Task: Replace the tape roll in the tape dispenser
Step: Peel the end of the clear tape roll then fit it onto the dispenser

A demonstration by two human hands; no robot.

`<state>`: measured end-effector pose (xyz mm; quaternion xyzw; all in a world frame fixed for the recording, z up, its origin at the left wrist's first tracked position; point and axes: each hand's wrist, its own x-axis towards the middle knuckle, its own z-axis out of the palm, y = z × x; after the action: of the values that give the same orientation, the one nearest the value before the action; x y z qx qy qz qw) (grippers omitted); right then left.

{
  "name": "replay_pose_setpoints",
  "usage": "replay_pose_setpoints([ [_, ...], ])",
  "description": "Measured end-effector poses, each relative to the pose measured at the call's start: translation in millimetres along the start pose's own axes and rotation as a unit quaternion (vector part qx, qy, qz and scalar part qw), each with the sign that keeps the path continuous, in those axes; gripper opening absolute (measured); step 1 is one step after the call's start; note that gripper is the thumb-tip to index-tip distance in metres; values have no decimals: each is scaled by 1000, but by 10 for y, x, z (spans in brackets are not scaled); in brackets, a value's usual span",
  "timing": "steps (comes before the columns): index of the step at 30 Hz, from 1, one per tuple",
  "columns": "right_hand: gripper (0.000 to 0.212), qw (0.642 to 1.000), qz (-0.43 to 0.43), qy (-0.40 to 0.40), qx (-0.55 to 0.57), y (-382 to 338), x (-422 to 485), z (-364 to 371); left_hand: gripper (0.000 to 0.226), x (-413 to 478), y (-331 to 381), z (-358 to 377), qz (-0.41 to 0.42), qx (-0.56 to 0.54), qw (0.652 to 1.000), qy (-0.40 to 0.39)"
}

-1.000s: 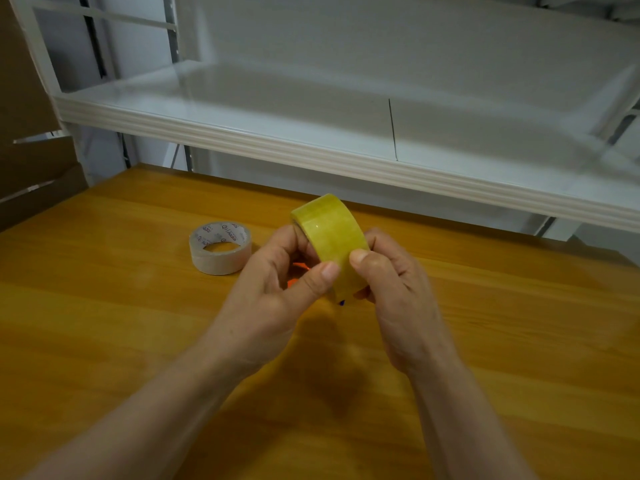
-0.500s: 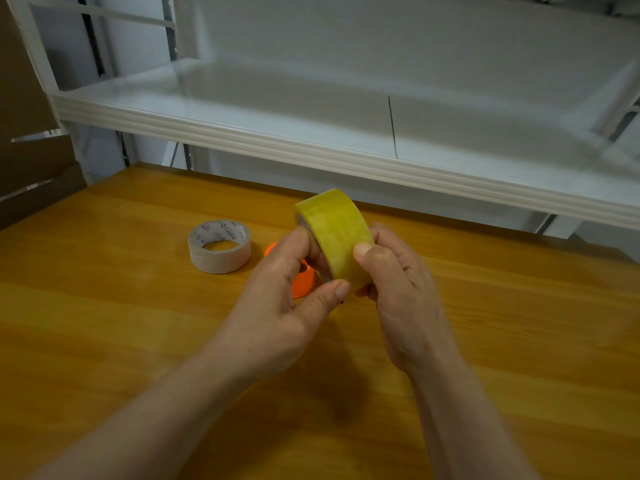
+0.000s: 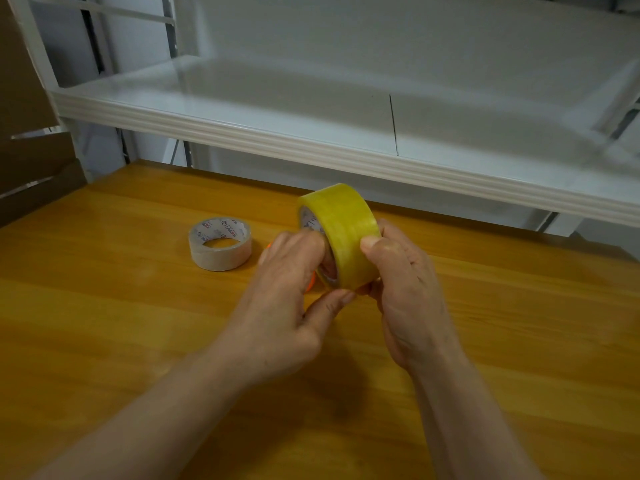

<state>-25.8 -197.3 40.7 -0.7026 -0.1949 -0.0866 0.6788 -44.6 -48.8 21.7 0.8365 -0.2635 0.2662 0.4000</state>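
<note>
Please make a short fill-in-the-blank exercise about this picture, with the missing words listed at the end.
1. Both hands hold a roll of tape whose colour is ____.
2. The second roll lies flat on the ____, left of the left hand.
3. The right hand has its ____ pressed on the outer band of the held roll.
4. Behind the left hand, a small part of something coloured ____ shows.

Missing words: yellow; table; thumb; orange
</note>
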Motion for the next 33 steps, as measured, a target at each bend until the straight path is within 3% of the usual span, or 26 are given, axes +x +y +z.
replay_pose_setpoints([
  [3, 51, 1000, 11, -1, -5, -11, 7, 3, 23, -2, -5, 14, -12, -13, 1000, 1],
  [10, 44, 999, 22, 2, -27, -35, 0, 1, 28, -12, 21, 64, -72, -158, 985, -3],
  [24, 28, 999, 23, -18, -17, 12, -6, -36, 19, 9, -11, 28, -128, -259, 957, -2],
  [29, 27, 1000, 19, -1, -24, -16, -23, -23, 35, 7, -53, 12, -162, -304, 939, 1],
  [33, 32, 999, 18, 10, -48, -4, -31, 20, 35, 1, -28, -3, -159, -280, 943, 84],
])
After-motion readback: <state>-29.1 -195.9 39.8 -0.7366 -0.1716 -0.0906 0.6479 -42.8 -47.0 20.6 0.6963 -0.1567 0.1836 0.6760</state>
